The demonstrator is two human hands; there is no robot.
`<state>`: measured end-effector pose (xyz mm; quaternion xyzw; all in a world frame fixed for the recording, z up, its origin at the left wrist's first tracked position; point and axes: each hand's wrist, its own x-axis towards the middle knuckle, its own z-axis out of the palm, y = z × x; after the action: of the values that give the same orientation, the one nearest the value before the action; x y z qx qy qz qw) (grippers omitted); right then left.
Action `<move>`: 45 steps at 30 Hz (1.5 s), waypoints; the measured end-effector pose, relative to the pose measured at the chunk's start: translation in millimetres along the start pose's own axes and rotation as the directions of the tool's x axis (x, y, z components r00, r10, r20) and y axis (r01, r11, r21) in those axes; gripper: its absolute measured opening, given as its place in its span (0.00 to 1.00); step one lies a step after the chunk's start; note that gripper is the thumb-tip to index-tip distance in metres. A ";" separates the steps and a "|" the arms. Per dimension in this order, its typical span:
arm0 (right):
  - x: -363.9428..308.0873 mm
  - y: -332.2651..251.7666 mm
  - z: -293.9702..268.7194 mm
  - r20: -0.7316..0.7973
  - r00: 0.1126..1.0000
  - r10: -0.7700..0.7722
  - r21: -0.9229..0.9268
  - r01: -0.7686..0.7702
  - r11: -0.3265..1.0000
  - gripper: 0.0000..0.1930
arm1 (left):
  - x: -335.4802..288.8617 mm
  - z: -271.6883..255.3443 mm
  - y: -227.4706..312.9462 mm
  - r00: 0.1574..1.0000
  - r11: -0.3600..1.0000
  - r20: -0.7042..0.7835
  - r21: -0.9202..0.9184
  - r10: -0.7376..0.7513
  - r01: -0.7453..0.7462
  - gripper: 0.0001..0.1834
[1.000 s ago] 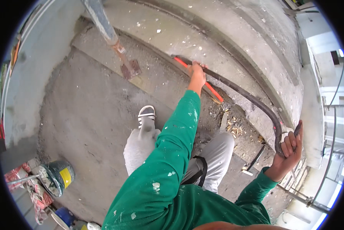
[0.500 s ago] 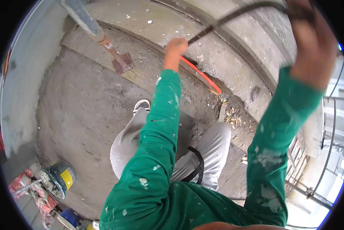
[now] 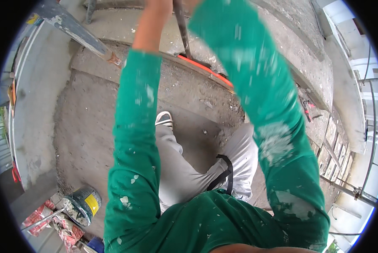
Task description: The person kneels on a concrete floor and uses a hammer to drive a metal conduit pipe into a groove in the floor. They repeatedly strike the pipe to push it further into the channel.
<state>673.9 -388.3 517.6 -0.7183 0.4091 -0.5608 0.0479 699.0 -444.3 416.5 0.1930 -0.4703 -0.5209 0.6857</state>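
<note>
My left hand (image 3: pixel 158 7), partly cut off by the upper edge, is closed round a long dark metal bar (image 3: pixel 182 31). My right hand (image 3: pixel 192 4) is blurred at the bar's other side, closed on it higher up, its fingers mostly out of view. Steeply tilted, the bar has its lower end at the concrete ledge, beside an orange-red strip (image 3: pixel 208 71) lying along the ledge's foot. Whether the bar's tip touches the strip or a gap behind it I cannot tell.
A steel prop (image 3: pixel 75 29) stands at the far left. Near left are a dark bucket (image 3: pixel 82 200) of rubble and red-white sacks (image 3: pixel 66 227). Concrete steps (image 3: pixel 281 31) rise ahead; red-handled pliers-like tool (image 3: pixel 309 110) lies right. Scaffold pipes (image 3: pixel 357 192) run along the right.
Both hands have swung up and left, and the bar has gone from lying crosswise to steep, its lower end now at the ledge by the orange-red strip. The view has shifted a little.
</note>
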 end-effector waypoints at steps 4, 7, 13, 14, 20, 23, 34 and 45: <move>-87.6 -73.3 -42.4 -0.248 0.935 0.255 0.391 -0.144 0.909 0.04 | -64.9 5.3 29.9 0.983 0.999 0.182 0.023 0.024 -0.028 0.15; -114.1 -98.3 -46.9 -0.006 0.918 0.397 0.500 -0.341 0.796 0.05 | -121.8 -20.9 58.6 0.954 0.996 0.297 0.066 0.045 -0.068 0.17; -221.7 -155.9 -42.3 0.088 0.954 0.287 0.379 -0.299 0.876 0.10 | -227.5 -70.2 58.7 0.788 0.974 0.577 -0.062 0.214 -0.219 0.19; -228.1 -159.6 -46.2 0.100 0.963 0.249 0.374 -0.268 0.888 0.11 | -231.4 -72.7 61.6 0.766 0.975 0.607 -0.071 0.212 -0.213 0.17; -161.4 -121.9 -59.7 0.029 0.940 0.340 0.412 -0.321 0.853 0.08 | -166.2 -39.4 65.9 0.847 0.988 0.525 0.065 0.086 -0.141 0.16; -83.5 -59.0 -65.5 0.279 0.874 0.397 0.808 -0.437 0.394 0.05 | -103.3 -13.7 54.8 0.911 0.982 0.410 0.147 0.047 -0.117 0.15; -36.1 15.2 -80.4 0.124 0.924 0.361 0.809 -0.305 0.502 0.10 | -49.4 25.1 -0.5 0.962 0.982 0.272 0.173 0.032 -0.081 0.14; -328.6 -162.4 -74.6 0.325 0.930 0.172 0.519 -0.327 0.790 0.12 | -316.5 -46.9 74.5 0.865 0.973 0.488 0.116 0.118 -0.199 0.13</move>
<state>685.6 -41.2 378.8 -0.6780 0.3067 -0.5456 0.3855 773.7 -142.8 309.6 0.0744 -0.6801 -0.4539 0.5709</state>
